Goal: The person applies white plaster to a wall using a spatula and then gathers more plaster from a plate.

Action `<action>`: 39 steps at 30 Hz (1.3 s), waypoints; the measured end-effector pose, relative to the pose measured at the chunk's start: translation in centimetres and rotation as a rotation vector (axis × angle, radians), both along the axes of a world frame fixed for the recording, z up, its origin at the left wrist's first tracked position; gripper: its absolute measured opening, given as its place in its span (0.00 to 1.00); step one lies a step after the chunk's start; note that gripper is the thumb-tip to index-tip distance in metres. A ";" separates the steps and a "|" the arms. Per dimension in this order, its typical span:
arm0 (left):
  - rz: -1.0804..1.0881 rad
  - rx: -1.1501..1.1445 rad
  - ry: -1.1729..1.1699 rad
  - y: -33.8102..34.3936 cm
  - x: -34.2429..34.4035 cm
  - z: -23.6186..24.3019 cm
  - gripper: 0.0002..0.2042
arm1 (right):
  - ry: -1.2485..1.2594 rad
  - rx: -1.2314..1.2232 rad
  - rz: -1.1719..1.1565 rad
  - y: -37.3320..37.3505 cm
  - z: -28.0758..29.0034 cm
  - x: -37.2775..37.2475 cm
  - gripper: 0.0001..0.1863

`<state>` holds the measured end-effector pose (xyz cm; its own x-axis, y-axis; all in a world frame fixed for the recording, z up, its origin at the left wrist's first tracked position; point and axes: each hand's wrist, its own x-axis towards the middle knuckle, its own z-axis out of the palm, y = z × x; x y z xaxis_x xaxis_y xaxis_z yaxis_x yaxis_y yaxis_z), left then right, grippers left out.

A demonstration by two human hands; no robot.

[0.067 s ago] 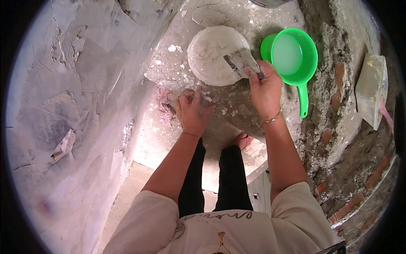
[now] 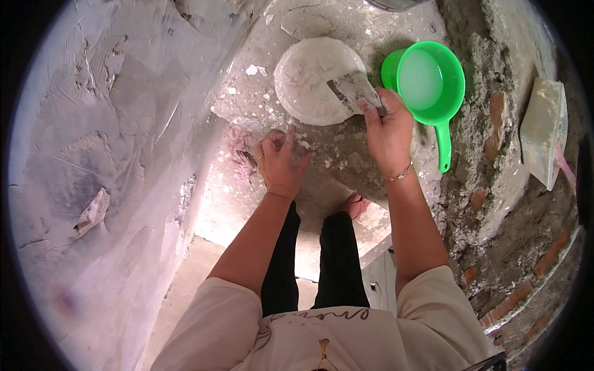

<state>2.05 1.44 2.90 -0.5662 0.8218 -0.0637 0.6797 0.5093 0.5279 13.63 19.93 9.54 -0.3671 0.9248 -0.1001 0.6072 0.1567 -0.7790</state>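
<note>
My right hand (image 2: 391, 130) grips a putty knife (image 2: 356, 91) smeared with white plaster. Its wide blade lies over the right side of a round, shallow dish (image 2: 312, 114) of pale, lumpy powder or paste. My left hand (image 2: 281, 164) rests on the rough ledge with its fingers bent and its thumb apart. Just left of those fingers lies a crumpled pink rag (image 2: 240, 151), partly covered by them. Beside my right hand stands a bright green dipper (image 2: 451, 93) with cloudy whitish liquid in it, its handle toward me.
At left rises a grey wall (image 2: 124, 154) with patchy plaster. Rough broken masonry with bare brick (image 2: 495, 127) runs along the right, with a pale flat packet (image 2: 541, 133) on it. White crumbs (image 2: 252, 70) litter the ledge. A dark rounded rim (image 2: 396, 5) shows at the top edge.
</note>
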 end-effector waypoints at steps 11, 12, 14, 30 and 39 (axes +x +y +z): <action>-0.133 0.114 0.072 1.0 -2.4 -1.2 0.16 | -0.005 0.044 0.124 -0.7 -0.9 -1.8 0.11; -0.140 0.105 0.070 1.1 -2.4 -1.1 0.16 | 0.001 0.039 0.091 -0.4 -0.6 -1.9 0.11; -0.155 0.086 0.066 1.2 -2.2 -0.9 0.14 | -0.008 0.070 0.083 -0.2 -0.2 -2.2 0.11; 0.159 0.188 -0.068 7.6 -4.3 2.8 0.23 | -0.375 0.377 0.297 -2.7 -2.3 -4.1 0.14; 0.194 -0.009 -0.380 7.4 -2.5 1.8 0.42 | -0.282 0.522 0.131 1.7 -2.8 -5.9 0.12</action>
